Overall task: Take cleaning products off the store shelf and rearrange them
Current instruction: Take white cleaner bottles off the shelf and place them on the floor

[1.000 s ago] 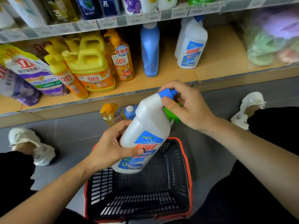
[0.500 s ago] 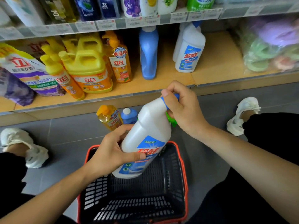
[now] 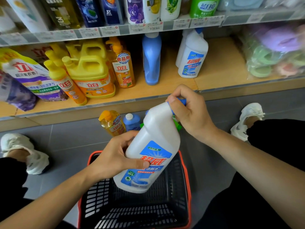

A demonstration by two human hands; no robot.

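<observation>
White plastic cleaner bottle with a blue label [image 3: 153,146] hangs tilted above the red-rimmed black plastic basket [image 3: 190,195]. Left hand [image 3: 113,156] has fingers [image 3: 127,139] wrapped round its belly. Right hand [image 3: 189,113] has closed tighter over the blue cap [image 3: 181,101] since a second ago. Cap's mostly hidden, so I'm guessing it goes in the basket next.

"What colour is the bottle [image 3: 153,134]?"
"White, with a blue label, red letters and a blue cap [image 3: 181,101]."
"And the basket [image 3: 132,214]?"
"Black with little holes and a red rim. The jug [image 3: 92,75] is yellow."
</observation>
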